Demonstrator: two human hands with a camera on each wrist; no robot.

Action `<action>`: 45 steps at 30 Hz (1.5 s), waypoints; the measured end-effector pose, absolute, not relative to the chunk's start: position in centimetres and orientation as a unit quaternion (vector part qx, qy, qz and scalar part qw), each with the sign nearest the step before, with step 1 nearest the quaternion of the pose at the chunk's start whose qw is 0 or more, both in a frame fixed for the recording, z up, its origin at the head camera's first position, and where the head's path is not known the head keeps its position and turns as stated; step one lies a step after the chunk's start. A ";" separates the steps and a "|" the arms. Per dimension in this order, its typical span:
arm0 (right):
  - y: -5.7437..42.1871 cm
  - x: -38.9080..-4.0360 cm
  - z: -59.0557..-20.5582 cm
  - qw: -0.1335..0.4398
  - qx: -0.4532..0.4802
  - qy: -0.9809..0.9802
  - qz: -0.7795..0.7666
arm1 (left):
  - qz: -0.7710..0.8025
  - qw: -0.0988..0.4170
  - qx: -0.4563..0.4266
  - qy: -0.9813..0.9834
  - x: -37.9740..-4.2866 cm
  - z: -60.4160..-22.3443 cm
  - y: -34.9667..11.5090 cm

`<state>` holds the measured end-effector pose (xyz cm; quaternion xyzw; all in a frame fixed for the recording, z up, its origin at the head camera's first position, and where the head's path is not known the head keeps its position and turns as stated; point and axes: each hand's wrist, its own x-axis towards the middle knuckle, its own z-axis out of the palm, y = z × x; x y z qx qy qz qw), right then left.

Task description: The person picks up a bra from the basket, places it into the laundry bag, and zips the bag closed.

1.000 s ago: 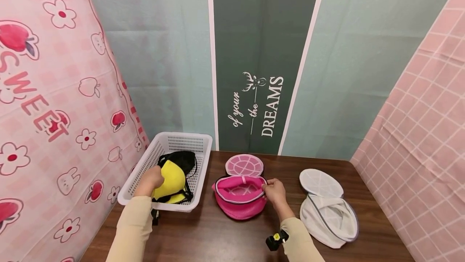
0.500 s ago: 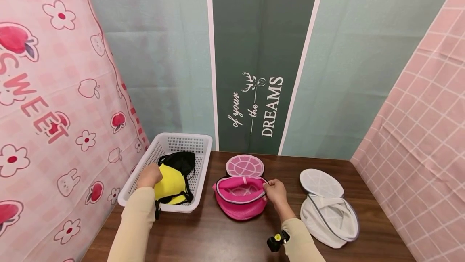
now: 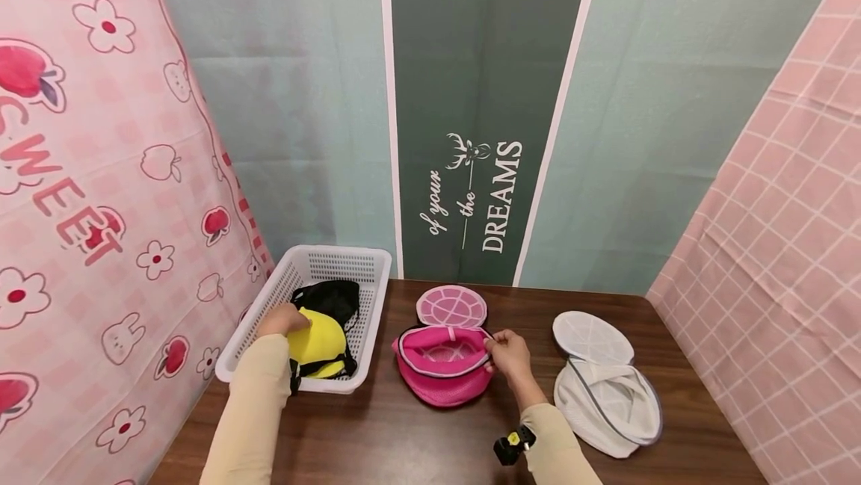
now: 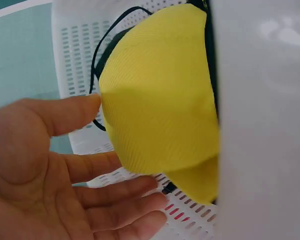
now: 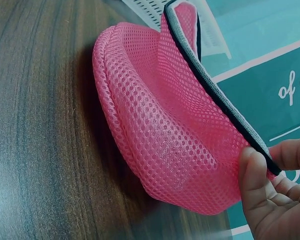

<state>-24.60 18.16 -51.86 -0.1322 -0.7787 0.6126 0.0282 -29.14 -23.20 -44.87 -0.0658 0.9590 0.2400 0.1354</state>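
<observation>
Pinching pink mesh bag [image 3: 444,389] by its rim [image 5: 221,98] with right hand [image 3: 509,355], touching yellow bra [image 4: 157,95] in white basket [image 3: 377,313] with left hand [image 4: 57,187] spread

Soft light sheened the counter [image 3: 410,444], shadow edged the pink bag [image 5: 155,135], and the close basket wall [image 4: 265,130] blurred.
</observation>
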 end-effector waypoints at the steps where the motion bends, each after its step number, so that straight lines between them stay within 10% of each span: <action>1: 18.2 -24.6 -51.9 0.028 -0.133 -0.778 0.613 | 0.237 0.137 -0.068 0.959 -29.2 -44.9 -23.2; 23: 18.1 -24.5 -52.0 0.011 -0.122 -0.769 0.627 | 0.281 0.305 -0.047 0.909 -30.5 -46.3 -24.0; 45: 18.6 -23.9 -51.5 0.013 -0.116 -0.764 0.634 | 0.298 0.294 0.006 0.908 -30.1 -45.0 -21.7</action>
